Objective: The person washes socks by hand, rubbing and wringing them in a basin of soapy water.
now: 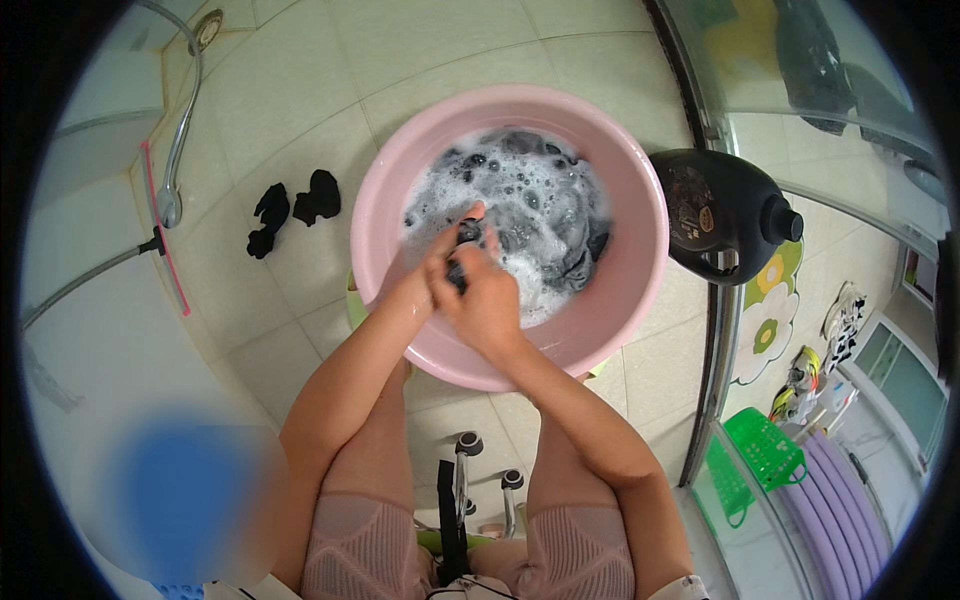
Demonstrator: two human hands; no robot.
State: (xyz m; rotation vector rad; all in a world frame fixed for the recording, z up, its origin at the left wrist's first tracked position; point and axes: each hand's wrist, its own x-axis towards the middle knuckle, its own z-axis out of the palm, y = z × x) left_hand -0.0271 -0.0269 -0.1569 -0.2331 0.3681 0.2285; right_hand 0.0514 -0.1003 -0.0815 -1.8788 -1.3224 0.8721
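A large pink plastic basin (pixel 510 371) of sudsy water stands on the floor before me. My left hand (pixel 444 259) is over its near left part, fingers wrapped around a dark wet cloth item (pixel 469 232). Over it, my right hand (pixel 480 298) grips the same dark fabric from the near side, so the two hands press together on it. The hands hide much of the item, and its kind cannot be told. Grey and black wet clothes (pixel 576 259) lie partly sunk in the foam (pixel 450 176) on the right side of the basin.
Two black socks (pixel 270 217) (pixel 319 199) lie on the floor tiles left of the basin. A black detergent jug (pixel 720 214) leans close at its right rim, by the sliding-door track (pixel 721 360). Farther off are a shower head (pixel 171 206), a green basket (pixel 754 457) and sneakers (pixel 844 326).
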